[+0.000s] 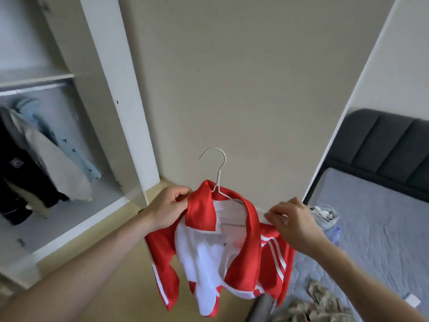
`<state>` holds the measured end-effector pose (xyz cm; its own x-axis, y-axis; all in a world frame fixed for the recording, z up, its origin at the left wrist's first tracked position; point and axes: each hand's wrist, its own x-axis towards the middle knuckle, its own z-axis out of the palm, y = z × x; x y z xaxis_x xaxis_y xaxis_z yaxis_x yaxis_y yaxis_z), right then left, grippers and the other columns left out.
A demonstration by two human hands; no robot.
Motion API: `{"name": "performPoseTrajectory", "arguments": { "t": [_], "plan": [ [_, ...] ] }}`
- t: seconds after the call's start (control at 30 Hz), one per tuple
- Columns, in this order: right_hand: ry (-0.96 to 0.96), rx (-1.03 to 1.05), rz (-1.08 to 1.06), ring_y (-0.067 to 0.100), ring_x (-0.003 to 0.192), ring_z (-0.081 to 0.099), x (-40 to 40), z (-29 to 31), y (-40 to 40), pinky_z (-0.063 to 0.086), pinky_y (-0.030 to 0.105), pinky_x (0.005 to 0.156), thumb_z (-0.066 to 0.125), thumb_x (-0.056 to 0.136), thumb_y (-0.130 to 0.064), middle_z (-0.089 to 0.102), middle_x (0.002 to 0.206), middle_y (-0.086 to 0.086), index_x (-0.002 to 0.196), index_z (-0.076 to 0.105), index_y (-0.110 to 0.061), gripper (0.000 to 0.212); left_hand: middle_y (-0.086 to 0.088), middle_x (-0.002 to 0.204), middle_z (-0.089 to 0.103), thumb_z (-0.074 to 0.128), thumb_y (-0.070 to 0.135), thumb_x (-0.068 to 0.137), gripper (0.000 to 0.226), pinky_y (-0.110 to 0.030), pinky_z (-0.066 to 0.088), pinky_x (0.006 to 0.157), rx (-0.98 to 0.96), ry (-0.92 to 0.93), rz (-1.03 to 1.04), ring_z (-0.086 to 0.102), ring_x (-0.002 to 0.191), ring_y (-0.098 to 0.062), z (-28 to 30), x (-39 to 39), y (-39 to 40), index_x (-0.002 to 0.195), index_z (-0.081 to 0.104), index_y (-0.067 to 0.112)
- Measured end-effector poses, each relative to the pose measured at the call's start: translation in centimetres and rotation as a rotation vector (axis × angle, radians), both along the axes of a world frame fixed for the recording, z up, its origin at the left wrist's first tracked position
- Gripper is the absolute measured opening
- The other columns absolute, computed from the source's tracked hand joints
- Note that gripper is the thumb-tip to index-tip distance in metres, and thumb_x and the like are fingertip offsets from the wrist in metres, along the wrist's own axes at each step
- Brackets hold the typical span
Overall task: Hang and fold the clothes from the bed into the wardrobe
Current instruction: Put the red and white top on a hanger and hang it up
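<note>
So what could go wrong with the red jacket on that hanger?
The red jacket sits bunched on the white hanger, so one shoulder might slide off. Left hand and right hand each pinch a shoulder end; nobody holds the hook, so it could swing and miss the wardrobe rail.

I see a plain beige wall [243, 77] straight ahead, evenly lit. A white frame post [120, 89] stands left of it, a dark padded headboard [383, 145] sits at right, and pale yellowish floor [111, 247] runs below.
</note>
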<state>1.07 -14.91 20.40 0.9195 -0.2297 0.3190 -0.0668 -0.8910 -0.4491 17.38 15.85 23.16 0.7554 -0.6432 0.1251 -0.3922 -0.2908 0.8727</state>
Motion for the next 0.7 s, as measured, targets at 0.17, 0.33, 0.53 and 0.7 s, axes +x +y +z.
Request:
{"name": "performPoseTrajectory", "arguments": {
  "t": [0.17,0.33,0.53,0.7],
  "plan": [
    [0.164,0.169,0.155,0.004,0.067,0.057,7.3,0.3,5.6,0.040,0.017,0.060,0.063,0.100,-0.026,0.062,0.070,-0.019,0.074,0.057,-0.025,0.027,-0.005,0.065,0.045,0.059,0.016,0.101,0.035,-0.027,0.034,0.063,0.072,-0.098,0.102,0.041,0.066,-0.004,0.0,5.3,5.0,0.073,0.053,-0.004],
    [0.281,0.271,0.256,0.012,0.072,0.068,15.6,0.5,12.1,0.056,0.040,0.068,0.057,0.099,-0.040,0.070,0.077,-0.004,0.084,0.067,-0.024,0.024,-0.009,0.073,0.059,0.056,0.034,0.088,0.030,-0.042,0.048,0.070,0.230,-0.215,0.182,0.056,0.069,-0.020,-0.3,12.3,11.6,0.076,0.061,0.007],
    [0.295,0.332,0.353,0.002,0.062,0.051,25.6,0.8,20.2,0.048,0.034,0.065,0.060,0.100,-0.030,0.058,0.065,-0.005,0.077,0.062,-0.021,0.025,-0.004,0.075,0.060,0.051,0.011,0.081,0.011,-0.047,0.050,0.073,0.318,-0.224,0.254,0.059,0.077,-0.026,0.0,19.8,19.7,0.077,0.061,0.012],
    [0.316,0.397,0.401,0.003,0.061,0.042,33.3,0.2,26.2,0.039,0.034,0.062,0.055,0.102,-0.032,0.045,0.062,-0.010,0.075,0.050,-0.012,0.034,0.014,0.076,0.060,0.050,-0.001,0.081,0.038,-0.028,0.046,0.069,0.306,-0.238,0.319,0.057,0.074,-0.007,1.3,25.4,25.2,0.074,0.060,0.035]
  ]
}}
